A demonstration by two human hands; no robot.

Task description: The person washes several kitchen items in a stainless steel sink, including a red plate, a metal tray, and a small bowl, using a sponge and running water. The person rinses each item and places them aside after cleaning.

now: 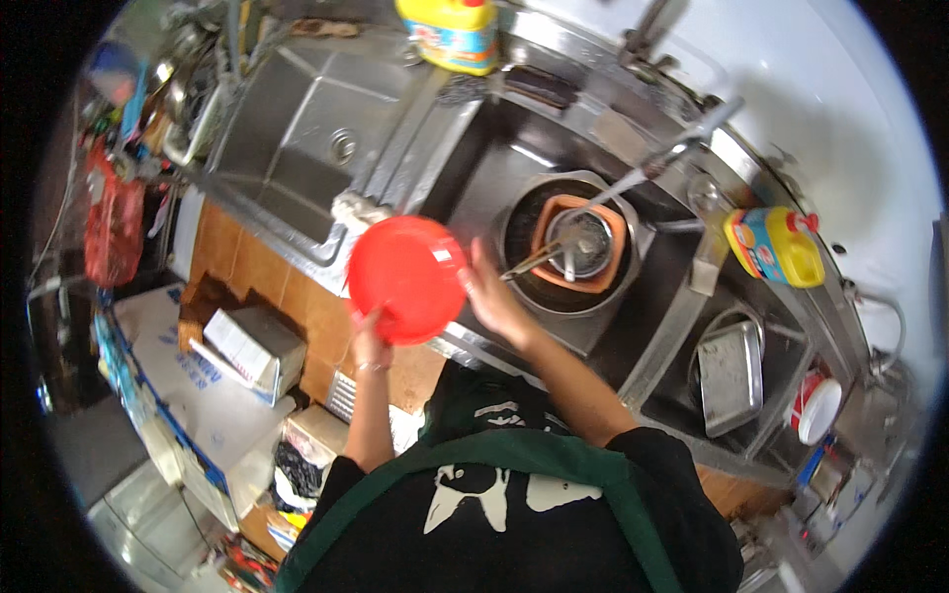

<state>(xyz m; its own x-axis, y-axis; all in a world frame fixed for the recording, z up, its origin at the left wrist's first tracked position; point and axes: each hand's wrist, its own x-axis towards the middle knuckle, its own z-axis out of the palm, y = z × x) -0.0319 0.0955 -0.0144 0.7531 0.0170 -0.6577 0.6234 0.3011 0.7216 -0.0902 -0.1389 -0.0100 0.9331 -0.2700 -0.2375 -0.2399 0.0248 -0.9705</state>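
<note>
In front of my body, over the near edge of the sinks, I hold a round red plastic bowl (405, 277), tilted so that its face shows. My left hand (371, 341) grips its lower left rim, with the thumb over the edge. At its right rim is my right hand (491, 295), slightly blurred, fingers against the side. Right of the bowl, in the middle sink (474, 203), stands a large metal pot (516, 287). Inside sit an orange square tub (618, 242) and a round metal bowl (591, 247). A long thin handle (529, 265) sticks out toward my right hand.
A faucet (682, 148) reaches over the pot. Another sink (297, 138) lies left; the right one holds a metal tray (732, 376). Yellow jugs (450, 35) stand at the back and right. Boxes (252, 351) lie at lower left; a white tub (819, 407) stands far right.
</note>
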